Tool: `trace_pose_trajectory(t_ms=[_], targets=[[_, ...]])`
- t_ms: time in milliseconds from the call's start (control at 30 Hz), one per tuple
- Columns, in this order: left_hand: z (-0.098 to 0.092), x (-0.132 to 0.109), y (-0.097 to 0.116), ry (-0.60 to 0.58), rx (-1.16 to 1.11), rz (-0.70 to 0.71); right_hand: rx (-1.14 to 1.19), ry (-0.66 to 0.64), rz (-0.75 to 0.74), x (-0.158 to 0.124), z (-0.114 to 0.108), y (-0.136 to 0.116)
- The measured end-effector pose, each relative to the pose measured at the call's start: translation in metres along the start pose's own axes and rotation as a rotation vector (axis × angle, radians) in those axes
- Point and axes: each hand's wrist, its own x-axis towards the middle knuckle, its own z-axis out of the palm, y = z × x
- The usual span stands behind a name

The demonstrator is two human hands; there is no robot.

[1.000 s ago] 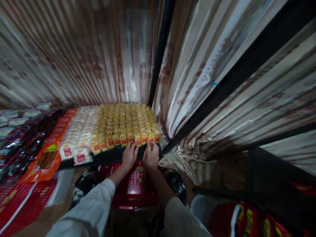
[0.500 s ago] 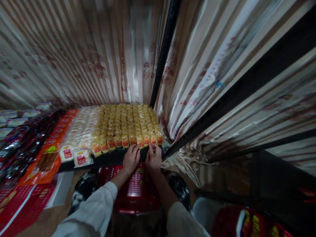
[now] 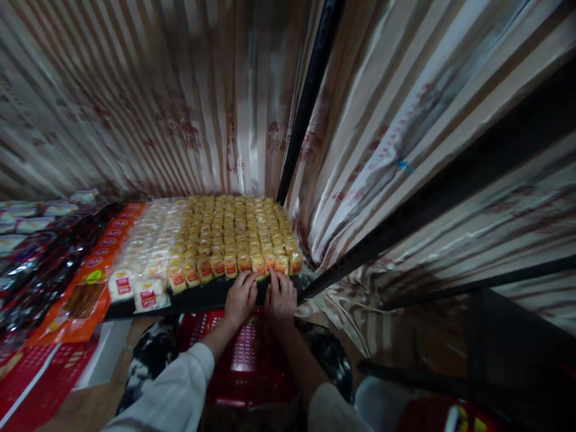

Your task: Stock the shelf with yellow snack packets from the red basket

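Observation:
Rows of small yellow wrapped cakes (image 3: 236,231) with red labels stand packed together on a dark shelf (image 3: 193,294). My left hand (image 3: 242,299) is at the front row, its fingertips against the lower faces of the cakes right of the middle. Just to its right, my right hand (image 3: 279,300) reaches its fingers forward against the cakes near the row's right end. Both hands have their fingers extended, and I see nothing gripped in either. White wrapped cakes (image 3: 150,294) lie left of the yellow ones.
Below my hands is a red plastic basket (image 3: 245,366) between my knees. An orange snack packet (image 3: 85,288) and dark shiny packets (image 3: 49,258) lie further left. A black metal post (image 3: 308,102) rises behind the shelf, before a striped curtain (image 3: 202,90). Another red basket (image 3: 54,378) is at lower left.
The view has shifted slightly, so the shelf sits a little lower. Both hands stay at the front row; the right hand's fingers look flatter and closer together.

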Motion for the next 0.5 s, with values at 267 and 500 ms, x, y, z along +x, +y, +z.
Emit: trace_pose_trajectory(t_ms=[267, 500], targets=[[0.001, -0.001, 0.0, -0.017, -0.056, -0.034, 0.184, -0.023, -0.009, 0.0, -0.009, 0.007], [-0.006, -0.026, 0.004, 0.016, -0.1, -0.042, 0.417, -0.083, -0.032, -0.03, -0.034, -0.012]])
